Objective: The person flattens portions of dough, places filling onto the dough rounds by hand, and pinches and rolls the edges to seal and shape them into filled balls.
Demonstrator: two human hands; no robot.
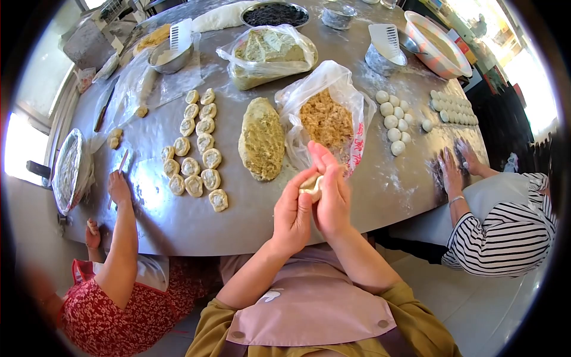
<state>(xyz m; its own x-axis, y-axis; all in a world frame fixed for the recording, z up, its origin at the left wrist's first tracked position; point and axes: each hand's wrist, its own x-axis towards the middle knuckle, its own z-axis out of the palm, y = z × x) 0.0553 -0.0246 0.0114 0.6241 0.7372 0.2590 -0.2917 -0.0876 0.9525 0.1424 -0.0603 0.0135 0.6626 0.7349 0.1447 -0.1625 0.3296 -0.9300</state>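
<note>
Between my two hands, just past the table's near edge, is a small piece of pale dough (311,188). My left hand (291,215) curls round it from the left, with the thumb against it. From the other side my right hand (333,202) cups the dough, its fingers pressed together and pointing away from me. Much of the dough is hidden by the fingers. Right behind my hands lies an open plastic bag of brown crumbly filling (325,116). To its left sits a long greenish mound of filling (262,140). Rows of filled dough rounds (205,143) stand further left.
Left, a person in red floral clothing holds a thin stick (123,160) near a covered bowl (72,171). Right, a person in stripes has both hands (452,172) on the metal table, near white dough balls (392,122). A bagged green block (270,56) and bowls stand farther back.
</note>
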